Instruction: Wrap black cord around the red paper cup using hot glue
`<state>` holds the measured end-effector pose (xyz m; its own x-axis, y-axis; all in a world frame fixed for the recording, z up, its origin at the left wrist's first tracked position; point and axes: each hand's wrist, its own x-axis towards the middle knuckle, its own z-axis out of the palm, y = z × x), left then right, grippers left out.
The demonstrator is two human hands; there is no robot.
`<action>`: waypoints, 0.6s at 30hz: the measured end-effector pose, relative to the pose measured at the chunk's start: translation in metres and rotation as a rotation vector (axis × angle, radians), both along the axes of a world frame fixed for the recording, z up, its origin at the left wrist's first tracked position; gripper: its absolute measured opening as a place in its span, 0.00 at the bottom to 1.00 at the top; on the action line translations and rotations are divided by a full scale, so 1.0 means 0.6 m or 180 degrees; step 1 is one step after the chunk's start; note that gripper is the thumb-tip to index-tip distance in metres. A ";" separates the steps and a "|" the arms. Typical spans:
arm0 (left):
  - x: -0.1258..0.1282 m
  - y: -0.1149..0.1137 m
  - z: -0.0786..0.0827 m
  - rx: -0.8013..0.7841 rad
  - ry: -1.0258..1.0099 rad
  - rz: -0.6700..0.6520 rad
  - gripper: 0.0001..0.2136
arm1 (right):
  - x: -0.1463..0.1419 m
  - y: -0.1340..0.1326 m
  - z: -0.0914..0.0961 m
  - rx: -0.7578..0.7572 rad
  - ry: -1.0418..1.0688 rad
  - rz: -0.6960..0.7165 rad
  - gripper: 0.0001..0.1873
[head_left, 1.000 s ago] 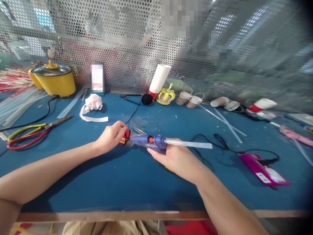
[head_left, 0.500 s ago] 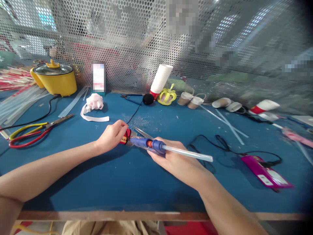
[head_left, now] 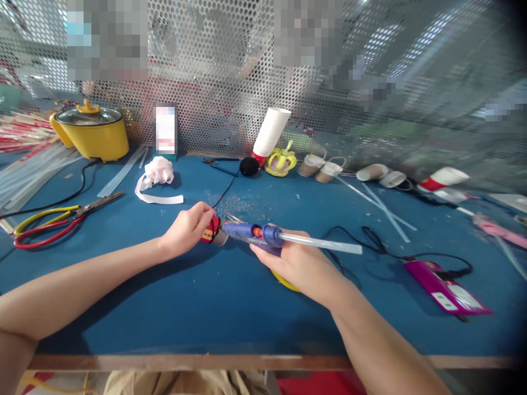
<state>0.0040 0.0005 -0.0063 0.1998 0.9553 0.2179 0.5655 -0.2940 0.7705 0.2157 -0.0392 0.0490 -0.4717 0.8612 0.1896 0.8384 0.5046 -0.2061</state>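
My right hand is closed round a blue glue gun with a clear glue stick sticking out of its back toward the right. The gun's nozzle points left and meets a small red and black piece, pinched in the fingers of my left hand. Both hands hover just above the blue table, near its middle. A yellow shape peeks out under my right hand.
Red and yellow scissors lie at the left, with a yellow pot, loose glue sticks and a white ribbon behind. A cup stack, yellow crown, paper cups and purple device with black cable fill the right.
The glue gun has levelled out and lifted slightly, its nozzle staying at the red piece. My left hand has barely moved.
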 end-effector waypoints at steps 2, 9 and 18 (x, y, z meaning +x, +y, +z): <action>-0.001 -0.001 -0.001 0.0065 -0.0011 -0.0057 0.13 | 0.002 0.006 -0.004 -0.0066 -0.0001 -0.0102 0.10; -0.003 -0.004 -0.007 0.0262 -0.0038 -0.0159 0.13 | 0.005 0.017 -0.009 -0.0325 0.0213 -0.0344 0.12; -0.003 -0.004 -0.009 0.0221 -0.0016 -0.0171 0.13 | 0.002 0.023 -0.010 -0.0447 0.0317 -0.0359 0.12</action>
<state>0.0020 -0.0021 -0.0119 0.2491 0.9258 0.2843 0.5436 -0.3766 0.7502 0.2167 -0.0252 0.0429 -0.3557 0.9287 0.1050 0.8599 0.3692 -0.3526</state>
